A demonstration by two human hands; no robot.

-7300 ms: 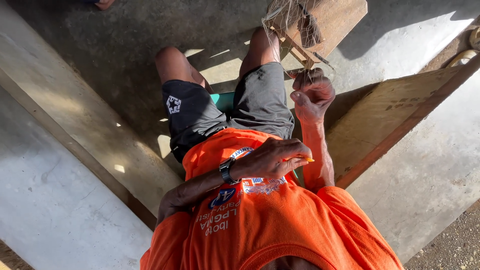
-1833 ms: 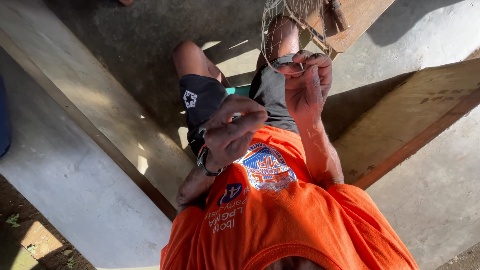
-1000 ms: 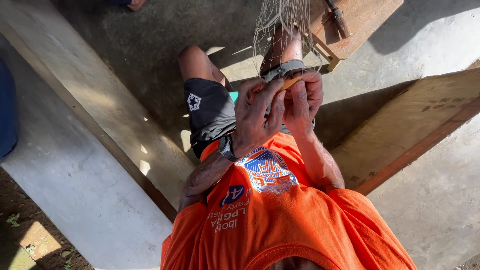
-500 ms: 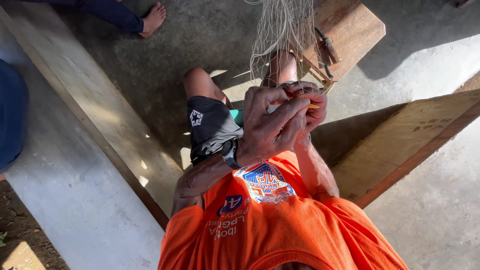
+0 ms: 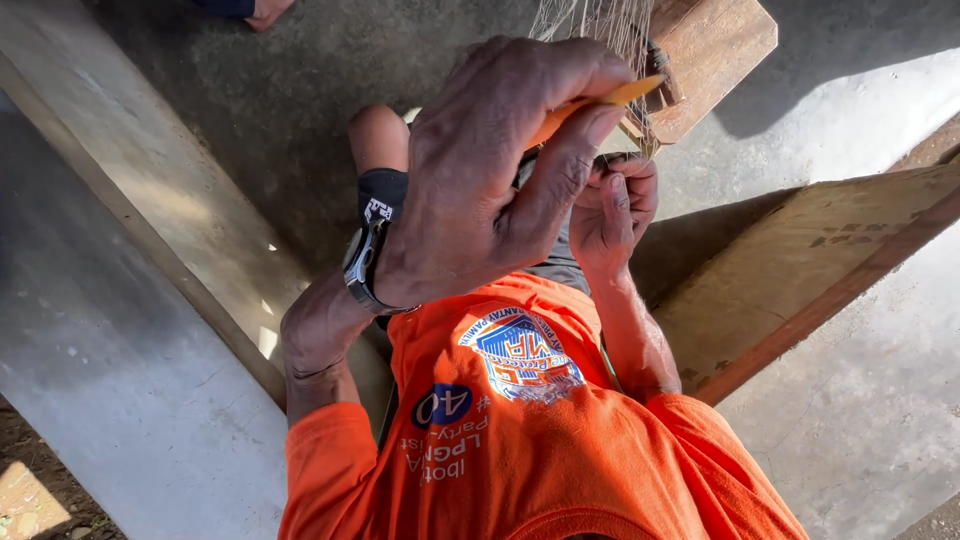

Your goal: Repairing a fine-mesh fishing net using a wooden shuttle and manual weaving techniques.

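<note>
Seen from above: two hands working a fishing net (image 5: 590, 25) with an orange netting needle (image 5: 600, 100).

Left hand (image 5: 490, 190), raised close to the camera and wearing a dark wristwatch (image 5: 362, 262), has thumb and fingers pinched together on the flat, tapered, smooth orange needle, whose pointed tip lies against the thin pale mesh at the top edge of the view. Right hand (image 5: 615, 205), just beside and lower, is curled into a fist on net strands. The net hangs before a rough-grained wooden block (image 5: 715, 50). An orange printed shirt (image 5: 520, 430) fills the foreground; a weathered wooden plank (image 5: 800, 270) runs to the right and a concrete ledge (image 5: 130, 250) slants at left, over grey concrete floor (image 5: 860, 420). The left hand hides much of the lap.
</note>
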